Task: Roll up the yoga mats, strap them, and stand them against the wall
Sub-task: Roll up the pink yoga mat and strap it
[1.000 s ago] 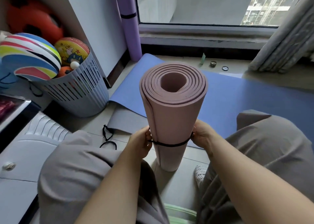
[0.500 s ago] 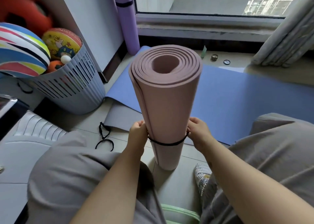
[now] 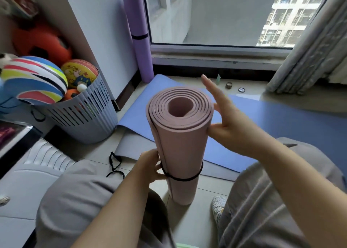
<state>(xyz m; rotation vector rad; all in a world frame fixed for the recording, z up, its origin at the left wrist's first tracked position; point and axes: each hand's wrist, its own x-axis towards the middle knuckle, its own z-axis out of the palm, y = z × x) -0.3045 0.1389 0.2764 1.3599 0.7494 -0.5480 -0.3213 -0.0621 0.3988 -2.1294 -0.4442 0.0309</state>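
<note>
Right hand (image 3: 232,127) has left the strap (image 3: 184,179), open at the mat's (image 3: 180,146) top; left hand (image 3: 150,166) still pinches it, so strapping seems done.

pink mat (image 3: 180,144) upright | left hand (image 3: 148,165) pinches strap (image 3: 185,179) | right hand (image 3: 231,127) touches top

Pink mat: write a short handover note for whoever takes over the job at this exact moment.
Left hand pinches the black strap low on the pink mat, which stands rolled on the floor. Right hand open, flat beside the roll's top.
Done: purple mat rolled, strapped, standing against the wall; pink mat rolled, strap on.
Left: stand the pink mat at the wall; roll and strap the blue mat, lying flat; spare straps lie on the floor.
</note>
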